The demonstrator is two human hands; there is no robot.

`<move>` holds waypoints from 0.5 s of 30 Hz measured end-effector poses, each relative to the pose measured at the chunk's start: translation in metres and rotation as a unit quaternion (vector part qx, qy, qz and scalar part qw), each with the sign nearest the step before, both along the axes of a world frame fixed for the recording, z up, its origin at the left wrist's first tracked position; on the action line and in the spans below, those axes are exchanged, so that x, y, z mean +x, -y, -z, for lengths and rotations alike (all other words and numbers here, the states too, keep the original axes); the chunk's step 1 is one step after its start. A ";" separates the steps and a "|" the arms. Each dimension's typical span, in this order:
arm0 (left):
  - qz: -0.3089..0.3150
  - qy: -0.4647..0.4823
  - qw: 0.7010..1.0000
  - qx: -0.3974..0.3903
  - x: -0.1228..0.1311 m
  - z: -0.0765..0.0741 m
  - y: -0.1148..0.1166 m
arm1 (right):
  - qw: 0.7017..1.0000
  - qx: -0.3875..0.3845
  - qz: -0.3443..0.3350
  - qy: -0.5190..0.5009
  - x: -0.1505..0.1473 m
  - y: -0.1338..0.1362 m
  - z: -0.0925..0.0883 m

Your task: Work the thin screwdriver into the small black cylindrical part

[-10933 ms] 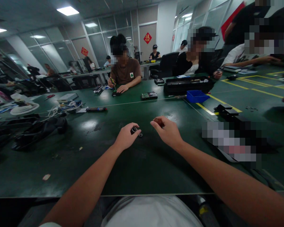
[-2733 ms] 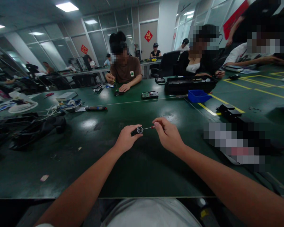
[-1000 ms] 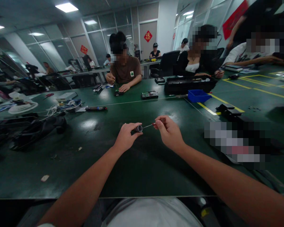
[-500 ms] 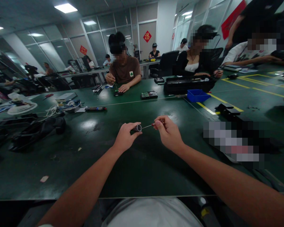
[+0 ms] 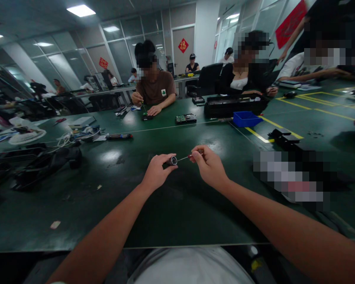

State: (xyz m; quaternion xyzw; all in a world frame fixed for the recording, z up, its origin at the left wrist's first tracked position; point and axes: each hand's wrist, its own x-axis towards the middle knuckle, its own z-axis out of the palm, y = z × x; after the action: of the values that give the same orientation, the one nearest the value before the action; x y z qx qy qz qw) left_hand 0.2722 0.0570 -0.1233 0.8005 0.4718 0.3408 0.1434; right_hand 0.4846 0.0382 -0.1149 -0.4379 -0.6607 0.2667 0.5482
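Observation:
Between the thumb and fingers of my left hand [image 5: 156, 172] is a small dark cylindrical part [image 5: 173, 161] with a pale metal ring at its end, which faces right and toward me. My right hand [image 5: 210, 165] grips the reddish handle of a screwdriver [image 5: 182, 158]. Its thin shaft points left and its tip meets the ringed end of the part; whether the tip sits inside cannot be made out. Both hands are held above the green table [image 5: 177, 213].
A blue tray [image 5: 246, 119] and a long black case [image 5: 236, 105] stand at the back right. A circuit board [image 5: 185, 118] and a pen-like tool [image 5: 119, 136] lie farther back. Dark housings [image 5: 50, 167] are at left. Across the table a person in brown [image 5: 155, 88] works on a small device.
My right hand has shifted very slightly left, toward the cylindrical part. My left hand keeps its hold on the part, nearly unmoved.

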 end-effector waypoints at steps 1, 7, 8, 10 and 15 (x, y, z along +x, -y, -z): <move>-0.001 0.001 1.000 -0.001 0.000 0.000 0.000 | 1.000 -0.008 -0.004 -0.008 0.000 -0.001 0.000; 0.007 0.011 1.000 -0.002 -0.002 0.003 -0.002 | 0.999 -0.019 0.006 -0.028 -0.001 -0.001 -0.001; 0.009 0.011 1.000 -0.003 -0.002 0.003 -0.002 | 0.999 -0.020 0.004 -0.026 -0.001 -0.001 -0.002; 0.010 0.009 1.000 -0.008 -0.002 0.002 -0.002 | 0.999 -0.027 -0.005 -0.024 -0.001 -0.001 -0.003; 0.007 0.010 1.000 -0.008 -0.001 0.001 0.000 | 1.000 -0.020 0.010 -0.008 -0.001 0.000 -0.005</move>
State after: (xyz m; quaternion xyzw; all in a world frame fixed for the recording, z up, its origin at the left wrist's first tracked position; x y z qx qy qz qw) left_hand 0.2711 0.0574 -0.1240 0.7990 0.4676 0.3442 0.1565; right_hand 0.4839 0.0377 -0.1101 -0.4530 -0.6468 0.2776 0.5472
